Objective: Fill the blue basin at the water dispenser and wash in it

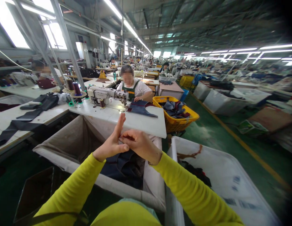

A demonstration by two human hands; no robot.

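My left hand (113,142) is raised with its fingers stretched up and the thumb pointing right; nothing shows in it. Against its palm side, my right hand (140,142) has its fingertips pinched together; whatever they hold, if anything, is too small to make out. Both hands are above a cloth-lined bin (63,157) holding dark blue cut pieces (121,164). Beyond them, a sewing machine (108,95) stands on a white table (146,125), where a co-worker (134,86) has a hand on a dark blue fabric piece (142,108).
To the right of the table is a yellow basket (181,122) full of dark pieces. A white plastic tub (216,157) stands close on my right. Thread cones (76,89) rise at the machine's left. Dark strips (28,117) lie across the left table.
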